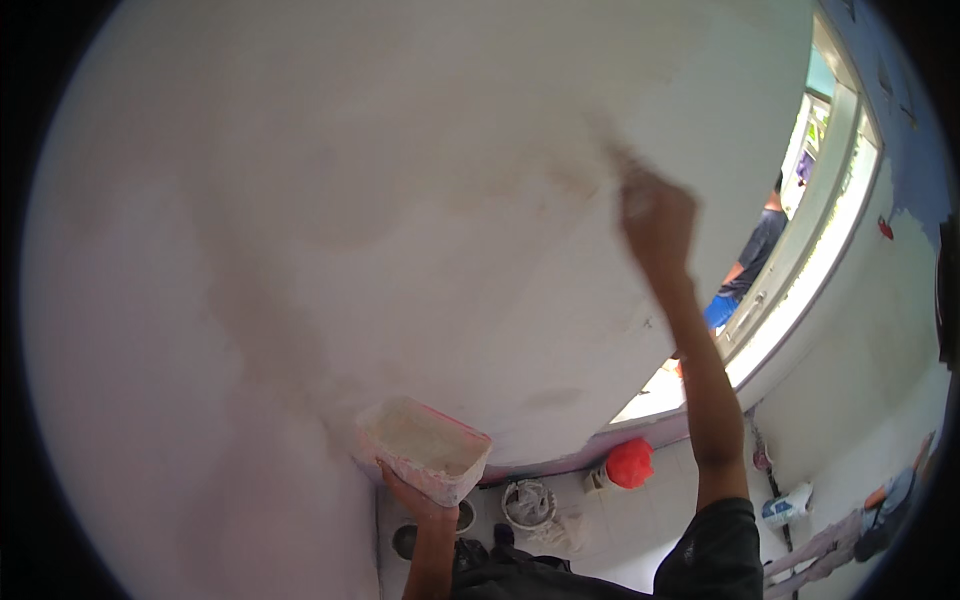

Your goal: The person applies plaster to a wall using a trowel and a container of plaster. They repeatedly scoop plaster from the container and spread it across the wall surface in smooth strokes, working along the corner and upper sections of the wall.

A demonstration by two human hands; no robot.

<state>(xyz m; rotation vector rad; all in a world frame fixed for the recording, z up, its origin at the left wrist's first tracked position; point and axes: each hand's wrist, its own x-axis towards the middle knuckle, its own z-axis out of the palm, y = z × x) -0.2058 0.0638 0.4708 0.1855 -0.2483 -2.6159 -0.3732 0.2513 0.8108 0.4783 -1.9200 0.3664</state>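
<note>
My left hand (418, 500) holds a rectangular tub (448, 484) from below. Dried smears coat the tub's pinkish sides, and a pale, wet-looking paste lies inside it. Raised in front of the pale wall (420, 270), my right hand (657, 215) is closed and smeared by motion. A thin blurred shape runs from its fingers toward the wall; what it is cannot be made out. Darker, damp-looking patches spread over the wall around and to the left of that hand.
Below stand a bucket (528, 503) with grey film in it, a dark round container (405, 542) and a red bag (629, 463) on a pale bucket. Right of my arm is a bright framed opening (850, 130), with a person (750, 262) beyond. Another person (868, 528) stands lower right.
</note>
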